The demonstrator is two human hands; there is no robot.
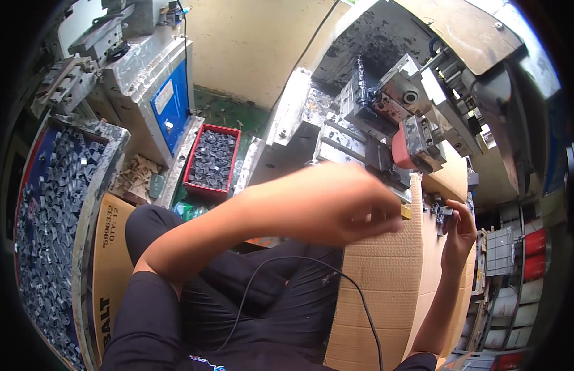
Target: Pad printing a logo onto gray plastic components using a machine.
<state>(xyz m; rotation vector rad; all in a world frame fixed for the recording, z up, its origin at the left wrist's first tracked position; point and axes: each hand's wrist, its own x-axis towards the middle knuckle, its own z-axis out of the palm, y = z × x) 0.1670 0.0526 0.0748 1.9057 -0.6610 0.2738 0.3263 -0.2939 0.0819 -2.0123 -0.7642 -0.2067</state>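
Note:
My left arm reaches across to the right, and my left hand [361, 207] is curled with its fingers together, slightly blurred. What it holds, if anything, is hidden. A small yellow piece [406, 213] shows just beyond its fingertips; I cannot tell whether they touch. On the right, my right hand [461, 229] pinches a small grey metal part [447, 211] between thumb and fingers, above a cardboard box [386, 272]. More dark small parts [436, 207] lie right beside that hand. Past my left hand stands a machine with a metal fixture bed [342, 145].
A red crate [186, 176] of dark small parts stands on the green floor. At far left, a large bin [117, 139] holds many curved grey pieces. A black cable [355, 281] loops over my lap. The machine's red-padded block [400, 145] juts out close by. Shelving [515, 260] stands at right.

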